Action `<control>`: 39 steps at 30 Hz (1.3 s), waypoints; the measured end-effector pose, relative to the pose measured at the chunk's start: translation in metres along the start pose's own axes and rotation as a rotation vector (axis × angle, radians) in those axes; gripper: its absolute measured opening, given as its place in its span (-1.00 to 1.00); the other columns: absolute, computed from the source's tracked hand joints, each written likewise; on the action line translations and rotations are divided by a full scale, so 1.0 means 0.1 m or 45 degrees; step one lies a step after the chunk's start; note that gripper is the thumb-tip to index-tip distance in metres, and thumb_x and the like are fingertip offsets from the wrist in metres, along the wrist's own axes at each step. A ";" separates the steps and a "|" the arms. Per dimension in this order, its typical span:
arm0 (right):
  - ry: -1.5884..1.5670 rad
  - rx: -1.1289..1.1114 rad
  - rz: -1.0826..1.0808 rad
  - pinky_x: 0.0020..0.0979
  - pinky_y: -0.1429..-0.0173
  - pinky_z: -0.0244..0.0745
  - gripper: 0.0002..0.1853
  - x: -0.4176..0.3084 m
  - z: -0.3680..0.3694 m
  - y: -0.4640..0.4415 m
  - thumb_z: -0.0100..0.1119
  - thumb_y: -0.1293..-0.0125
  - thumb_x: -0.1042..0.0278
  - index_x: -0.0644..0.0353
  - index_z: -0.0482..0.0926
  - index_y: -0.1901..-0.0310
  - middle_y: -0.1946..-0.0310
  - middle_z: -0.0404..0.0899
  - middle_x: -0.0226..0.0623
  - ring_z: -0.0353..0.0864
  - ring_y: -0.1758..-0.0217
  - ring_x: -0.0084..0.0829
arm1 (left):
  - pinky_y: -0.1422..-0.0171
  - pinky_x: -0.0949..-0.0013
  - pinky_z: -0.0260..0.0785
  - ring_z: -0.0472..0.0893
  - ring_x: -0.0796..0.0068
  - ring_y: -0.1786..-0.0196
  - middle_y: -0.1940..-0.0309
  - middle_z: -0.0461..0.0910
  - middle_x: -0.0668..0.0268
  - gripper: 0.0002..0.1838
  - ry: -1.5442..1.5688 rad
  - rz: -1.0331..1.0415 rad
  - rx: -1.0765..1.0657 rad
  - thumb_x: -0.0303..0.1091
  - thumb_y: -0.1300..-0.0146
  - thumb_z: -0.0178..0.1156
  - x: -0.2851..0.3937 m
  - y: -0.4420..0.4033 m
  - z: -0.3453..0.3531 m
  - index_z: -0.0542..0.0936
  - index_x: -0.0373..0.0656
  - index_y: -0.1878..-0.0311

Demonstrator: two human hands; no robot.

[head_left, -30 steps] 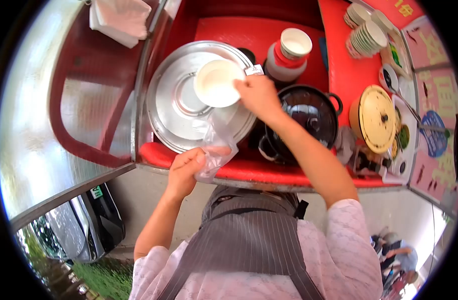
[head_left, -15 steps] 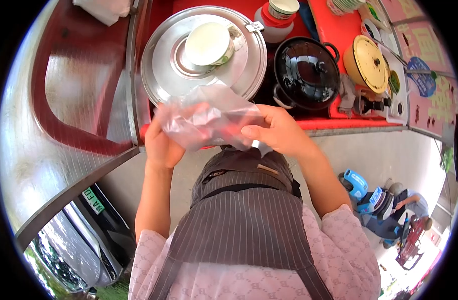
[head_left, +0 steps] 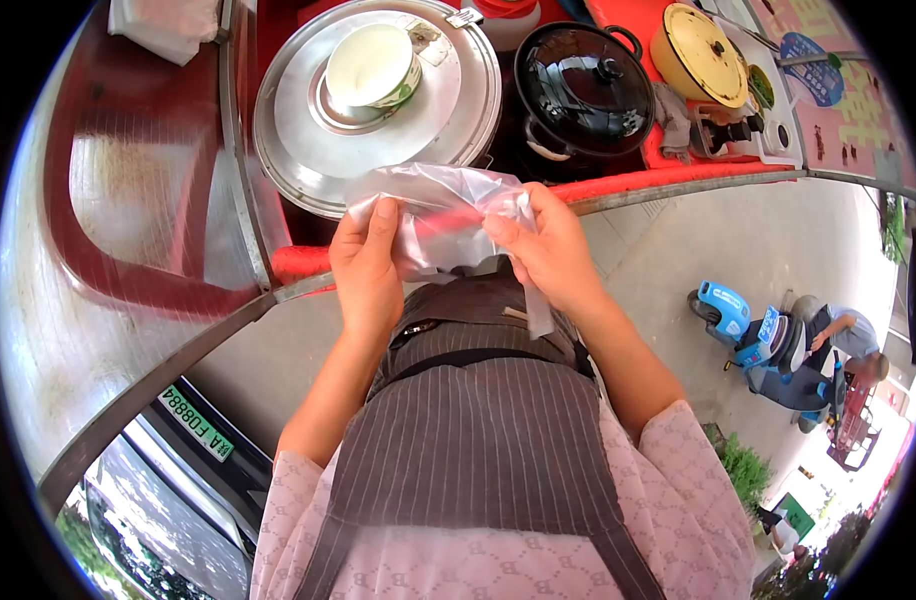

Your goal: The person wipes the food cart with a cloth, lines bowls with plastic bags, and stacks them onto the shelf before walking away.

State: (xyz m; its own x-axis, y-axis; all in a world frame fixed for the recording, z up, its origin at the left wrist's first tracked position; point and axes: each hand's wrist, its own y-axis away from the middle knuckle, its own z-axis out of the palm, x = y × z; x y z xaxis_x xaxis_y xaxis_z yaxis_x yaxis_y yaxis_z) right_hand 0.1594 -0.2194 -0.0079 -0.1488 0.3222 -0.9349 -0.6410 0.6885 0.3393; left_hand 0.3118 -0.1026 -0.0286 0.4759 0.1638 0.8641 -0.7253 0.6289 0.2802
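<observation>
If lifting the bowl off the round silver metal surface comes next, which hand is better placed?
Left, probably: the left hand is nearly in line with the white, green-patterned bowl; the right hand is nearer the glossy black pot. Both hold the translucent plastic bag, so either would need freeing.

Red counter (head_left: 628, 184), yellow pot (head_left: 700, 55), grey cloth (head_left: 670, 120)

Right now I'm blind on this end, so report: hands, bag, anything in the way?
Left hand and right hand gripping bag, held between them. Bowl on metal lid, apart from both hands. Nothing seen blocking the bag.
</observation>
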 end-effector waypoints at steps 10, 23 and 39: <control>0.688 0.081 -0.458 -0.28 0.50 0.32 -0.68 -0.12 0.14 -0.03 0.23 -0.45 0.29 0.25 0.43 0.43 0.66 0.43 -0.19 0.46 0.63 -0.37 | 0.26 0.36 0.42 0.56 0.47 0.36 0.38 0.61 0.36 -0.54 -0.910 0.199 -0.419 -0.14 -0.19 0.47 0.12 0.05 -0.15 0.59 -0.30 0.03; 1.878 0.170 -0.952 -0.28 0.43 0.56 -0.80 -0.45 0.06 -0.40 0.19 -0.18 0.47 0.29 0.55 0.15 0.41 0.47 -0.19 0.65 0.45 -0.21 | -0.10 0.10 0.59 0.65 -0.07 -0.09 -0.40 0.37 -0.03 -0.16 -1.441 0.824 -0.948 -0.73 0.04 0.21 0.81 -0.06 -0.14 0.59 0.35 -0.30; 0.855 -0.351 -0.742 -0.26 0.04 0.58 -0.65 -1.05 0.81 -2.19 0.20 -0.33 0.41 0.26 0.62 -0.13 0.19 0.70 -0.02 0.69 0.18 -0.10 | -0.18 0.34 0.49 0.62 0.48 -0.14 -0.14 0.65 0.14 -0.56 -0.558 0.510 -0.092 -0.67 -0.21 0.12 0.96 -1.57 0.03 0.58 -0.35 -0.19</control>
State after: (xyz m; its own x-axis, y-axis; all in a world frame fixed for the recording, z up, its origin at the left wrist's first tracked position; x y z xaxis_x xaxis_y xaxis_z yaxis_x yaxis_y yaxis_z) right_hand 0.3760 -0.3513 0.0240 -0.0966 -0.5283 -0.8435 -0.8950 0.4169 -0.1586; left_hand 0.4695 -0.1882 0.0114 -0.0883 0.0799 0.9929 -0.7629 0.6354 -0.1190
